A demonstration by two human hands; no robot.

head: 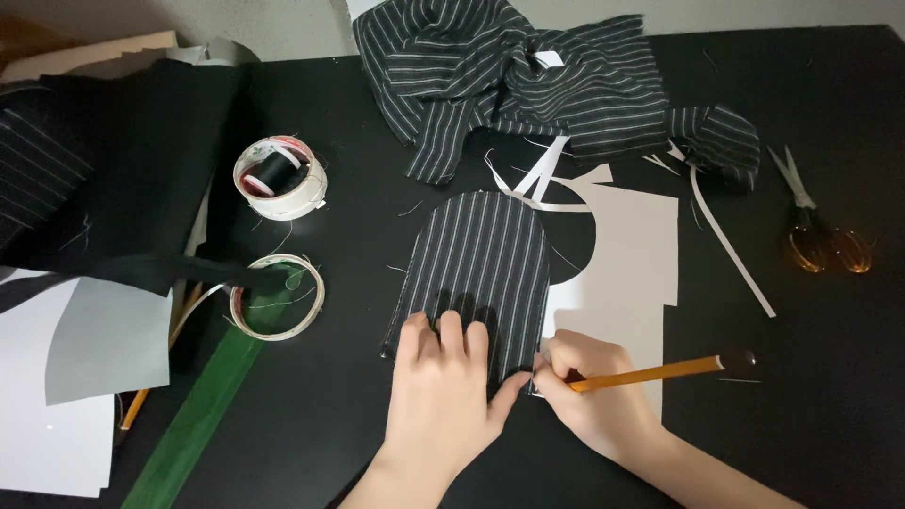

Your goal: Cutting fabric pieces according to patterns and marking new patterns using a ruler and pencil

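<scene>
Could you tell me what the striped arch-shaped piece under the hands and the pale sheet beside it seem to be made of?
The striped arch-shaped piece looks like woven cloth: matt black with thin pale stripes and loose threads at its edges. The pale sheet looks like paper or thin card: flat, matt, with clean cut edges and a curved cut-out. The left hand presses the cloth flat; the right hand holds a yellow pencil.

the striped piece (481, 269), black with thin white lines and a rounded top, lay flat near the desk's front edge, partly over white paper (633, 273). the yellow pencil (650, 371) slanted at its lower right corner.
</scene>
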